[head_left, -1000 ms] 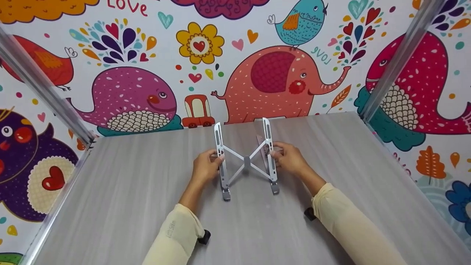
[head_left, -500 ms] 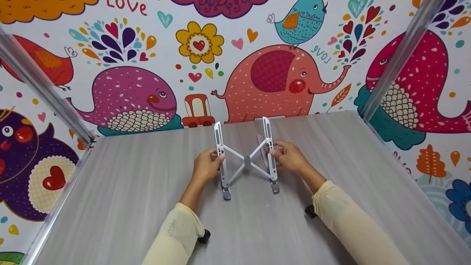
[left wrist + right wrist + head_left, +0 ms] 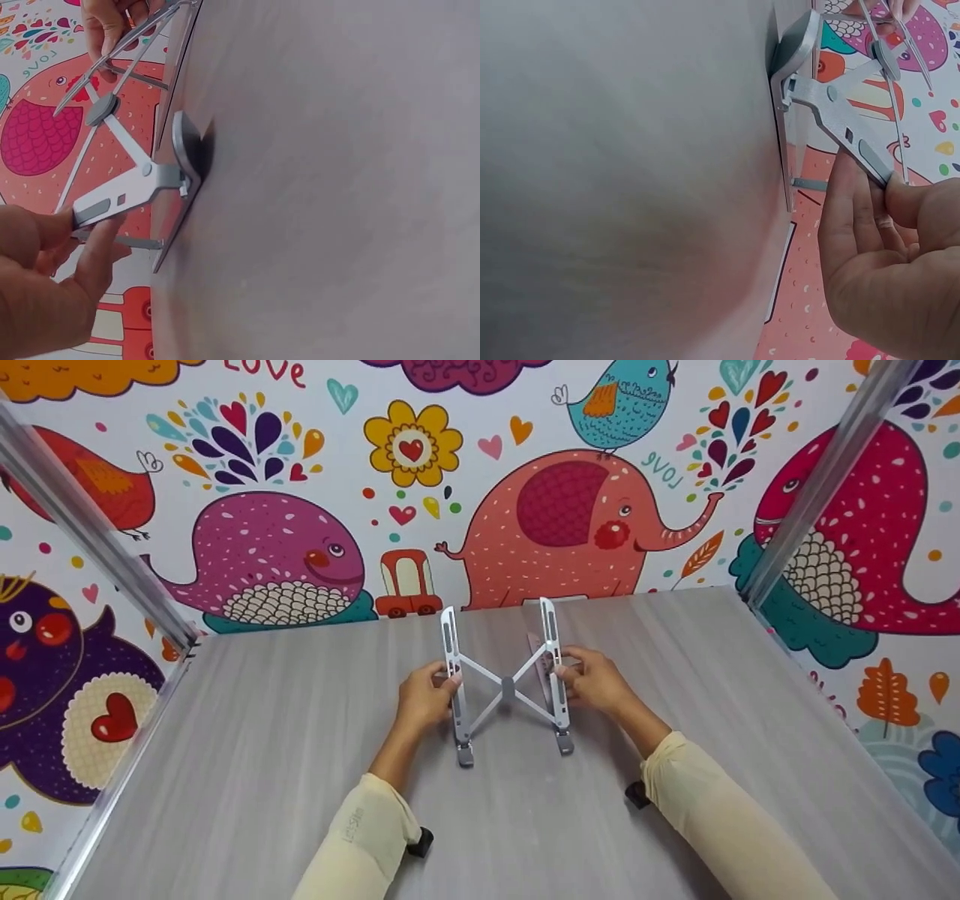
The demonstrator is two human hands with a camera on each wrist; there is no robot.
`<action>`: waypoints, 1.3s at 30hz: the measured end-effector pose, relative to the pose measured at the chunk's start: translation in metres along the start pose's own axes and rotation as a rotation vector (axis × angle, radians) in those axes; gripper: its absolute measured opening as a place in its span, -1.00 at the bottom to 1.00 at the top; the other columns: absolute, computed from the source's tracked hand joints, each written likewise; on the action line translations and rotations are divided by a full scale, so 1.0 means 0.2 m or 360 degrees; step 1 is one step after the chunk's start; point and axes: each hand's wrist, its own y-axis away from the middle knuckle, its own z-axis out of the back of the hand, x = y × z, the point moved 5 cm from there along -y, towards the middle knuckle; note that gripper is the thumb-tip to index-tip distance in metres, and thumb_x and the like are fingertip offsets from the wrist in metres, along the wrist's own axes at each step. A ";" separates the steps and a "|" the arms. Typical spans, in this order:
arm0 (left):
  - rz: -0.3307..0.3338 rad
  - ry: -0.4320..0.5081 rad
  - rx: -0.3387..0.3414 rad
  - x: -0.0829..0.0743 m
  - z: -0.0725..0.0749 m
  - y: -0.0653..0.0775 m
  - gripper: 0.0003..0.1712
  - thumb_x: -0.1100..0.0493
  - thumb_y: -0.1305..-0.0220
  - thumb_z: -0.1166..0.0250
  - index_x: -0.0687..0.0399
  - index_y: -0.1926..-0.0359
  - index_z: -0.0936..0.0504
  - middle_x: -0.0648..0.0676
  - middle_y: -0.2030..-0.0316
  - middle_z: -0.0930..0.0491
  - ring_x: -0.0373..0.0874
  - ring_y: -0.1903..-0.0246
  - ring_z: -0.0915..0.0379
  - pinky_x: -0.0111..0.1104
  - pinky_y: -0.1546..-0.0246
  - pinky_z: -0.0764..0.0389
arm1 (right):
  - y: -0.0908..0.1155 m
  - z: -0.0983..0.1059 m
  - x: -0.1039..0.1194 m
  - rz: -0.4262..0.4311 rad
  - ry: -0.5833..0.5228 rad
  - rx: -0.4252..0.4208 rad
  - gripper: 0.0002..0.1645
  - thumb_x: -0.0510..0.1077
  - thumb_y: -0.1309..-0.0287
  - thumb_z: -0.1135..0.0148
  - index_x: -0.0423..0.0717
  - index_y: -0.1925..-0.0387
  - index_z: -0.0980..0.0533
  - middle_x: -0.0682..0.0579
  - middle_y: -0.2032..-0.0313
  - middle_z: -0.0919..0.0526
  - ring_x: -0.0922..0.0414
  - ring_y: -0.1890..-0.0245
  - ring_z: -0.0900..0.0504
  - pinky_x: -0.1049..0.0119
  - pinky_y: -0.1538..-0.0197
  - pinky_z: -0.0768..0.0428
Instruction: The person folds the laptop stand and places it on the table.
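Note:
A silver folding laptop stand (image 3: 508, 688) stands unfolded on the table, its two long side rails joined by an X of thin bars with a grey hub. My left hand (image 3: 427, 696) pinches the left rail between thumb and fingers. On the opposite side my right hand (image 3: 597, 681) grips the right rail the same way. In the left wrist view the left rail (image 3: 124, 193) slopes up from the base, and a grey hooked foot (image 3: 187, 146) is at its near end. The right wrist view has the thumb and fingers of the right hand (image 3: 885, 255) on the other rail (image 3: 847, 127).
The wood-grain table (image 3: 300, 780) reaches back to a wall (image 3: 465, 427) printed with cartoon animals. Metal posts (image 3: 97, 525) rise at both back corners. A dark block (image 3: 421, 842) sits at each sleeve cuff.
Both hands keep their hold on the stand, which stays unfolded in the same place. The whole head view has shifted slightly.

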 end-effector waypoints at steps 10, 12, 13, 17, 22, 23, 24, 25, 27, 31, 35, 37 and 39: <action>0.0030 0.0036 -0.0004 0.01 -0.02 0.00 -0.79 0.16 -0.47 -0.24 0.04 -0.05 -0.67 0.18 0.02 -0.71 -0.01 0.21 -0.62 -0.24 0.27 -0.73 | -0.02 -0.01 -0.01 0.0039 -0.0012 0.0020 -0.60 -0.19 -0.46 -0.16 -0.09 -0.27 -0.50 -0.14 0.29 -0.66 0.05 0.40 -0.71 0.04 0.28 -0.76; 0.0031 0.0039 -0.0010 0.02 -0.02 0.01 -0.78 0.16 -0.47 -0.25 0.04 -0.05 -0.67 0.18 0.02 -0.71 -0.01 0.20 -0.63 -0.25 0.28 -0.73 | -0.02 -0.01 -0.02 0.0031 -0.0031 0.0032 -0.62 -0.20 -0.46 -0.15 -0.09 -0.25 -0.51 -0.14 0.29 -0.66 0.04 0.41 -0.72 0.02 0.27 -0.76; 0.0028 0.0038 -0.0012 0.02 -0.02 0.01 -0.78 0.16 -0.46 -0.25 0.04 -0.06 -0.67 0.18 0.03 -0.72 -0.01 0.20 -0.63 -0.25 0.29 -0.73 | -0.02 -0.01 -0.02 0.0031 -0.0033 0.0041 -0.62 -0.20 -0.46 -0.15 -0.09 -0.25 -0.51 -0.14 0.29 -0.66 0.04 0.40 -0.73 0.01 0.26 -0.76; 0.0013 0.0032 -0.0020 0.01 -0.03 0.02 -0.77 0.16 -0.46 -0.26 0.04 -0.06 -0.67 0.17 0.06 -0.72 -0.03 0.23 -0.63 -0.27 0.32 -0.72 | -0.01 -0.02 -0.01 0.0049 -0.0027 0.0054 -0.63 -0.23 -0.45 -0.15 -0.10 -0.23 -0.52 -0.15 0.30 -0.67 0.01 0.41 -0.74 0.01 0.27 -0.76; 0.0011 0.0022 -0.0017 0.00 -0.04 0.02 -0.73 0.12 -0.48 -0.24 0.07 -0.11 -0.65 0.15 0.07 -0.70 -0.02 0.23 -0.62 -0.24 0.26 -0.74 | -0.02 -0.02 0.02 0.0095 -0.0022 0.0065 -0.64 -0.26 -0.45 -0.13 -0.13 -0.22 -0.52 -0.17 0.32 -0.70 0.02 0.44 -0.73 0.03 0.31 -0.76; 0.0016 0.0025 -0.0016 0.00 -0.04 0.02 -0.73 0.12 -0.48 -0.24 0.06 -0.11 -0.65 0.14 0.07 -0.70 -0.02 0.22 -0.62 -0.23 0.25 -0.74 | -0.02 -0.02 0.02 0.0089 -0.0026 0.0067 -0.64 -0.26 -0.46 -0.12 -0.13 -0.22 -0.52 -0.17 0.31 -0.70 0.03 0.43 -0.73 0.04 0.31 -0.76; 0.0020 0.0031 -0.0013 0.00 -0.04 0.02 -0.73 0.12 -0.48 -0.24 0.06 -0.11 -0.65 0.14 0.07 -0.69 -0.02 0.22 -0.62 -0.23 0.24 -0.74 | -0.02 -0.02 0.02 0.0082 -0.0029 0.0070 -0.64 -0.26 -0.46 -0.12 -0.13 -0.22 -0.52 -0.17 0.30 -0.70 0.04 0.43 -0.74 0.04 0.31 -0.76; 0.0020 0.0035 -0.0013 -0.01 -0.04 0.02 -0.73 0.12 -0.48 -0.24 0.06 -0.11 -0.65 0.14 0.07 -0.69 -0.02 0.22 -0.61 -0.23 0.24 -0.74 | -0.02 -0.03 0.02 0.0079 -0.0025 0.0070 -0.64 -0.26 -0.46 -0.12 -0.13 -0.22 -0.51 -0.17 0.30 -0.71 0.04 0.43 -0.74 0.04 0.30 -0.76; 0.0010 0.0042 -0.0021 -0.01 -0.05 0.02 -0.74 0.13 -0.47 -0.24 0.06 -0.10 -0.66 0.14 0.08 -0.70 -0.03 0.24 -0.61 -0.24 0.27 -0.73 | -0.02 -0.03 0.02 0.0074 -0.0017 0.0064 -0.64 -0.26 -0.46 -0.12 -0.13 -0.22 -0.51 -0.19 0.29 -0.71 0.05 0.43 -0.74 0.02 0.29 -0.76; -0.0040 0.0029 -0.0066 -0.01 -0.05 0.02 -0.74 0.15 -0.46 -0.25 0.09 -0.09 -0.67 0.16 0.12 -0.71 -0.05 0.31 -0.61 -0.29 0.34 -0.69 | -0.02 -0.04 0.04 0.0093 0.0028 0.0027 -0.65 -0.23 -0.46 -0.14 -0.12 -0.21 -0.53 -0.20 0.29 -0.71 0.06 0.45 -0.73 0.02 0.32 -0.76; -0.0080 0.0001 -0.0100 -0.02 -0.06 0.01 -0.76 0.17 -0.46 -0.25 0.11 -0.06 -0.67 0.16 0.17 -0.71 -0.07 0.38 -0.60 -0.30 0.39 -0.65 | -0.03 -0.05 0.05 0.0094 0.0028 0.0033 -0.66 -0.22 -0.46 -0.14 -0.09 -0.20 -0.53 -0.21 0.28 -0.71 0.05 0.43 -0.73 0.03 0.32 -0.76; -0.0094 -0.0007 -0.0098 -0.02 -0.07 0.01 -0.76 0.17 -0.45 -0.26 0.11 -0.05 -0.67 0.16 0.18 -0.71 -0.07 0.38 -0.60 -0.30 0.39 -0.63 | -0.02 -0.06 0.04 0.0086 0.0025 0.0044 -0.66 -0.22 -0.46 -0.14 -0.09 -0.21 -0.53 -0.21 0.28 -0.72 0.05 0.43 -0.74 0.01 0.30 -0.76; -0.0103 -0.0010 -0.0089 -0.02 -0.08 0.01 -0.76 0.17 -0.45 -0.26 0.12 -0.06 -0.67 0.15 0.18 -0.71 -0.07 0.37 -0.59 -0.30 0.38 -0.63 | -0.02 -0.06 0.04 0.0073 0.0025 0.0056 -0.66 -0.22 -0.47 -0.13 -0.09 -0.21 -0.52 -0.21 0.27 -0.72 0.04 0.42 -0.74 0.00 0.29 -0.76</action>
